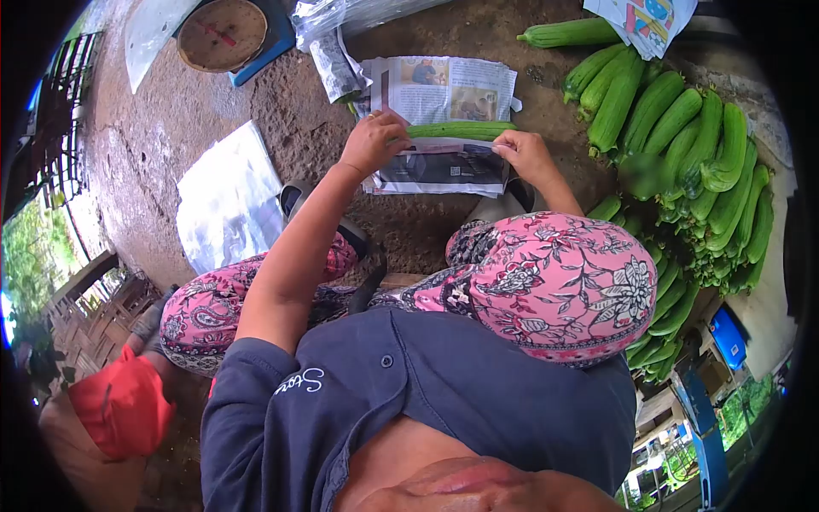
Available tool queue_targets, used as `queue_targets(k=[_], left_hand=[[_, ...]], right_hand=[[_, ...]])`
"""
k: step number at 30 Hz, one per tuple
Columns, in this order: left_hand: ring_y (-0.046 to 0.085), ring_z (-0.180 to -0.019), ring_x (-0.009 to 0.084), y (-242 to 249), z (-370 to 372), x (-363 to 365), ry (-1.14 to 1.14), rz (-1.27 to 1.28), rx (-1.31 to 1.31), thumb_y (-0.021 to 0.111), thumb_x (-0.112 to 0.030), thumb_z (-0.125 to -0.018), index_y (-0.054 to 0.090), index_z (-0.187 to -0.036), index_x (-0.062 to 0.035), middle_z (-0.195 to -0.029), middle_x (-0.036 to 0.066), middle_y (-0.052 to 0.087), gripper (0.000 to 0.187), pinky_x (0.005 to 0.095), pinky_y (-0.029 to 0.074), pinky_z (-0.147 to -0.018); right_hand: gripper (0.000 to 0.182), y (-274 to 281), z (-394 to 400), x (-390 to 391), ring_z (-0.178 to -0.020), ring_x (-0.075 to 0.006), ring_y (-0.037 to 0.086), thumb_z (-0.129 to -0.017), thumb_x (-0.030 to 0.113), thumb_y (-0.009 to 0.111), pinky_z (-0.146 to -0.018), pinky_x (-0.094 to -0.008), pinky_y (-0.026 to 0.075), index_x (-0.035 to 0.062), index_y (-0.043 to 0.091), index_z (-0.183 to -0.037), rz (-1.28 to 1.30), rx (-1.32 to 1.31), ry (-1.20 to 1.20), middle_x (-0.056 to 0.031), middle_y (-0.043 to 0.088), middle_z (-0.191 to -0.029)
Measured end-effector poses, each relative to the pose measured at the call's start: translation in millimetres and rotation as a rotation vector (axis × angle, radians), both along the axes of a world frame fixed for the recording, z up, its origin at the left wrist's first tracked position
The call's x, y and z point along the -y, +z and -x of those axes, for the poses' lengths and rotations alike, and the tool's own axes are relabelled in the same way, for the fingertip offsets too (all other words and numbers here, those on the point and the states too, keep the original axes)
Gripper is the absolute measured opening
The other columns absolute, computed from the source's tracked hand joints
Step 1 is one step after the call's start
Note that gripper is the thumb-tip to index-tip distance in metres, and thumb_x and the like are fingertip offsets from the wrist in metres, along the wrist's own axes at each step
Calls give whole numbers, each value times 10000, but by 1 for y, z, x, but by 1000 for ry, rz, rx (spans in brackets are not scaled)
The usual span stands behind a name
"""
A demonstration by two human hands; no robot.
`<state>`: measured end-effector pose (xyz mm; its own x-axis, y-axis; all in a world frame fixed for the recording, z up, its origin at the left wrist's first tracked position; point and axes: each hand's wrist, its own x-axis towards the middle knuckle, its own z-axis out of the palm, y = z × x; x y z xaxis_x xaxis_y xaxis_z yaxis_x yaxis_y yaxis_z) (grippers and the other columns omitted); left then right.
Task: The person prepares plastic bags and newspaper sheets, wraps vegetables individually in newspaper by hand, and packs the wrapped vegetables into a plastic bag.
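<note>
A long green luffa gourd (461,130) lies crosswise on a stack of newspaper sheets (452,90) on the ground before me. My left hand (377,141) is closed at the gourd's left end, its fingers on the near flap of newspaper. My right hand (522,155) pinches the right edge of that dark printed flap (439,169), close to the gourd's other end. The flap is lifted along the gourd's near side. Just beyond my left hand lies a newspaper-wrapped bundle (335,66), with a bit of green showing at its end.
Many luffa gourds (674,119) are heaped at the right, beside my knee. A blue scale (256,64) with a round brown pan stands at the upper left. Clear plastic sheets (229,196) lie on the left. Red cloth (124,405) shows at the lower left.
</note>
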<state>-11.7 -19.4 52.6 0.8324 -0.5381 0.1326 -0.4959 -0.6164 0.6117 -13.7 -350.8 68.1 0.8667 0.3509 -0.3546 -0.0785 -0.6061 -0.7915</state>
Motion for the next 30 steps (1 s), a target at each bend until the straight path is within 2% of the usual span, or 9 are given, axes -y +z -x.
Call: queue_targets(k=[5,8,11,14,17,20,24,27,30], left_hand=[[629,-806,320,-12,-5,2,106,22,-203,635,-264,-842,653,-839,-75,-861,97,641,190,421,504,-721],[630,-829,319,-12,-13,4,93,-36,-247,641,-238,-850,643,-852,-63,-886,99,641,175,411,503,-739],[633,-833,315,-13,-16,7,122,-30,-262,647,-226,-853,639,-860,-60,-893,102,643,166,406,502,-745],[634,-825,315,-19,-16,9,156,19,-274,657,-233,-847,637,-861,-61,-876,110,643,173,406,502,-737],[635,-823,312,-15,-16,12,181,27,-321,679,-230,-827,634,-862,-62,-866,108,645,177,401,503,-731],[637,-816,309,-19,-20,16,221,7,-337,698,-214,-803,626,-853,-65,-852,98,648,172,397,502,-720],[636,-794,295,-11,-17,22,300,-28,-175,701,-178,-785,617,-844,-71,-848,93,650,148,401,496,-702],[634,-702,290,-3,-16,15,326,-26,137,691,-225,-786,617,-777,-98,-757,97,642,148,415,501,-629],[613,-591,284,11,-2,15,363,-158,-39,705,-245,-770,583,-683,-124,-640,73,609,193,400,494,-550]], right_hand=[[173,-3,-6,0,-641,-200,635,-830,177,671,-622,-334,483,17,665,-894,-9,18,-26,-127,664,-720],[165,-5,-10,3,-650,-247,630,-833,169,661,-637,-361,487,17,647,-895,-13,4,-21,-137,656,-729],[159,9,-11,-7,-769,-283,619,-807,162,664,-716,-382,487,40,634,-905,123,229,-56,-115,643,-830],[178,40,-11,-38,-900,-299,582,-764,139,668,-802,-391,470,78,619,-923,143,797,29,-93,600,-953],[240,26,-5,-65,-986,-272,553,-727,122,675,-850,-392,450,102,611,-957,23,755,369,-72,567,-1025],[252,-5,-4,-87,-1000,-256,548,-740,109,656,-861,-393,442,122,602,-986,73,755,451,-63,563,-1033],[239,-23,-10,-90,-1002,-233,536,-753,123,636,-846,-385,434,146,586,-986,127,788,413,-39,546,-1024],[266,-30,-15,-97,-993,-228,533,-729,133,657,-819,-383,431,155,574,-980,159,791,374,-32,536,-1024],[372,-31,-17,-96,-998,-231,530,-674,138,713,-801,-390,428,158,554,-1009,200,763,395,-31,526,-1039]])
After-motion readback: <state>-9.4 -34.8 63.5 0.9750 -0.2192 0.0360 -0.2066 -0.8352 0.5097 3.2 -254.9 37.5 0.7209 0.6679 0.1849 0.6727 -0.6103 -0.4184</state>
